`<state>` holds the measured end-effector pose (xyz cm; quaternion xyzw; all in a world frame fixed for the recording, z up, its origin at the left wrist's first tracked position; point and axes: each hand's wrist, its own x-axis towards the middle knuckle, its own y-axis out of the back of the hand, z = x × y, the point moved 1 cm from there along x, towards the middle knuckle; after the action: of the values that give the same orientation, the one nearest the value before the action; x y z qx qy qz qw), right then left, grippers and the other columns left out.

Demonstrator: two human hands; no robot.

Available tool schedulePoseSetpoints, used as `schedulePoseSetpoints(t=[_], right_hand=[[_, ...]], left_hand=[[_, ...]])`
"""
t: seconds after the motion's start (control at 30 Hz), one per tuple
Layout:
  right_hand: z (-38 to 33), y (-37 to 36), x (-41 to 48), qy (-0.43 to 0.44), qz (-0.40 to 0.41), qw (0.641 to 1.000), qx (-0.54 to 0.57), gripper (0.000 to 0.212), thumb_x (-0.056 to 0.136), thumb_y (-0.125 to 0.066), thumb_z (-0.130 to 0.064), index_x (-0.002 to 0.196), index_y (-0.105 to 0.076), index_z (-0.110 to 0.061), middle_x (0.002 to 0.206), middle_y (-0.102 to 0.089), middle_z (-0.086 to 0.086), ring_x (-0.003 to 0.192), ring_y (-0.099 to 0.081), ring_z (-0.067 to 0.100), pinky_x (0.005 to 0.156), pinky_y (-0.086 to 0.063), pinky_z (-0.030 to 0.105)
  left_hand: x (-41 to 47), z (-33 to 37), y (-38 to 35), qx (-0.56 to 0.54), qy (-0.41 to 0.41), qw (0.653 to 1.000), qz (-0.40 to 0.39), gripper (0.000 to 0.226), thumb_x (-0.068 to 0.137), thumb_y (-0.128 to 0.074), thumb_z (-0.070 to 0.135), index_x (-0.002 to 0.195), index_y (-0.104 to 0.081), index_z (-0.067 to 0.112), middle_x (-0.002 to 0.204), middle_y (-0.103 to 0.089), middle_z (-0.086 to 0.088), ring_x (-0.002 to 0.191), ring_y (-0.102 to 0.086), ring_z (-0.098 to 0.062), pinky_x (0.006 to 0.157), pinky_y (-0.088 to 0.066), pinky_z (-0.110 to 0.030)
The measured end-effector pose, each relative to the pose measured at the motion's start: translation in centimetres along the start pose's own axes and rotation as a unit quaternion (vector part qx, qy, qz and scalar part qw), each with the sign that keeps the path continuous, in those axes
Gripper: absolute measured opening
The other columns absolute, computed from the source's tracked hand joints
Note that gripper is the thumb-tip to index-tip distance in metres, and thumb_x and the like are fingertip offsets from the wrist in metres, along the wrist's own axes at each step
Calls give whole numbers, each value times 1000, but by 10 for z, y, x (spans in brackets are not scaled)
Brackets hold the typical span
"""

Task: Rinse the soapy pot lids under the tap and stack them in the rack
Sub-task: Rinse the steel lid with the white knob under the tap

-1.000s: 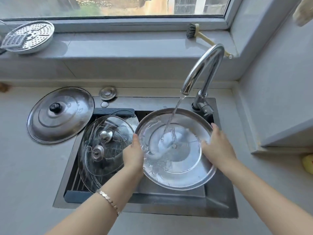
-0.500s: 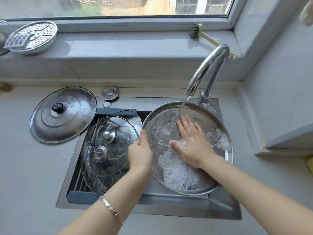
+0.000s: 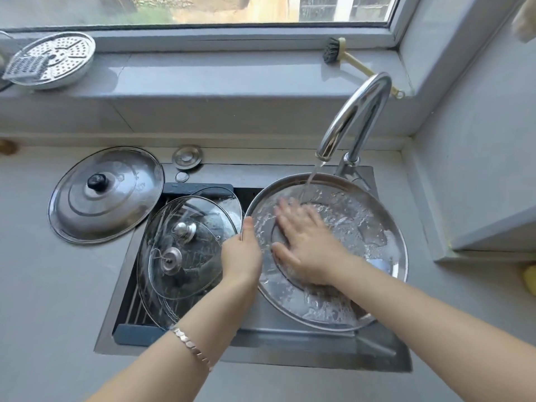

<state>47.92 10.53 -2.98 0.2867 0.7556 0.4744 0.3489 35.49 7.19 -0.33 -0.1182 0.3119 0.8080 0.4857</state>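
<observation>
A grey counter (image 3: 43, 314) surrounds the steel sink (image 3: 290, 349). Over the sink's right half the left hand (image 3: 242, 256), a bracelet (image 3: 191, 346) on its wrist, grips the left rim of the big steel lid (image 3: 365, 219), thumb over the edge. The right hand (image 3: 304, 242) lies flat and spread on the lid's wet, foamy inside, its fingers blurred. In the sink's left half, glass lids (image 3: 185, 250) lean in the dark-framed rack (image 3: 136, 333). Left of the sink a black-knobbed steel lid (image 3: 104, 195) lies on the counter. Behind the sink the tap (image 3: 356, 111) pours onto the held lid. Farther back the windowsill (image 3: 217, 79) carries a perforated steamer tray (image 3: 52, 59) and a brush (image 3: 333, 50), below the window (image 3: 203, 10). Half a second ago the right hand lay nearer the lid's middle. It has swept toward the sink's left, and the left hand's grip is unchanged.
</observation>
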Motion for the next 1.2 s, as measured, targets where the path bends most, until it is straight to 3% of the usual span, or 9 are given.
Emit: schedulePoseSetpoints(t=[0.1, 0.2, 0.33, 0.43, 0.57, 0.73, 0.83, 0.97, 1.2], right_hand=[[-25, -3, -10, 133, -20, 991, 18, 62, 88, -4, -58, 137, 19, -27, 145, 25, -9, 136, 24, 7, 112, 18, 26], [-18, 8, -13, 119, -23, 992, 42, 73, 85, -10, -64, 145, 11, -29, 148, 21, -16, 137, 17, 1, 114, 8, 26], [-7, 18, -23, 39, 12, 992, 118, 52, 96, -42, -31, 145, -29, -19, 156, -18, -6, 142, -17, 8, 115, -15, 25], [13, 12, -39, -39, 49, 988, 141, 37, 97, -42, -25, 132, -50, -17, 144, -43, -4, 134, -35, 9, 110, -21, 20], [31, -11, -56, -137, 24, 980, 145, 34, 98, -39, -23, 127, -55, -16, 139, -48, -5, 130, -40, 11, 105, -27, 20], [33, -29, -62, -185, -7, 975, 124, 35, 98, -38, -22, 122, -61, -13, 135, -52, -2, 123, -48, 16, 101, -37, 26], [33, -31, -60, -214, 5, 968, 133, 37, 98, -36, -21, 124, -58, -7, 141, -46, 4, 129, -42, 18, 105, -32, 27], [14, -34, -53, -198, 2, 952, 231, 55, 99, -35, -33, 147, -20, -9, 157, -10, 1, 145, -10, 14, 115, -11, 25], [-1, -36, 1, -345, 24, 908, 237, 81, 94, -23, -56, 146, 11, -4, 153, 21, 19, 142, 22, 28, 115, 13, 39]], left_hand=[[4, 4, 3, -22, -7, 1000, -17, 46, 97, -40, 40, 61, -52, 14, 65, -56, -2, 66, -53, -18, 73, -41, -30], [7, 9, 4, 19, -38, 999, -27, 42, 98, -42, 34, 65, -54, 11, 66, -56, -3, 70, -54, -22, 69, -40, -29], [8, 29, 5, 128, -158, 979, -16, 34, 95, -41, 19, 66, -53, 7, 64, -56, -7, 68, -53, -30, 58, -38, -34], [1, 49, 7, 256, -274, 926, 43, 18, 93, -37, 10, 77, -44, 7, 73, -52, -9, 71, -46, -33, 60, -31, -34], [-10, 66, 2, 373, -373, 843, 105, 15, 89, -40, 0, 81, -40, 12, 63, -46, -9, 59, -38, -31, 48, -20, -29], [-22, 68, -4, 436, -477, 747, 153, 29, 47, -51, -12, 61, -43, 11, 34, -43, -8, 36, -18, -20, 48, 1, -11], [-8, 61, 3, 436, -357, 823, 74, 18, 81, -42, -9, 90, -49, 5, 72, -54, -16, 63, -39, -29, 52, -28, -31], [21, 44, 23, 261, -198, 943, 62, 23, 91, -36, 3, 68, -41, 5, 72, -48, -12, 71, -40, -30, 59, -28, -33], [3, 9, 7, 136, -96, 986, 8, 34, 93, -40, 8, 60, -40, 13, 76, -58, -19, 74, -50, -41, 63, -35, -33]])
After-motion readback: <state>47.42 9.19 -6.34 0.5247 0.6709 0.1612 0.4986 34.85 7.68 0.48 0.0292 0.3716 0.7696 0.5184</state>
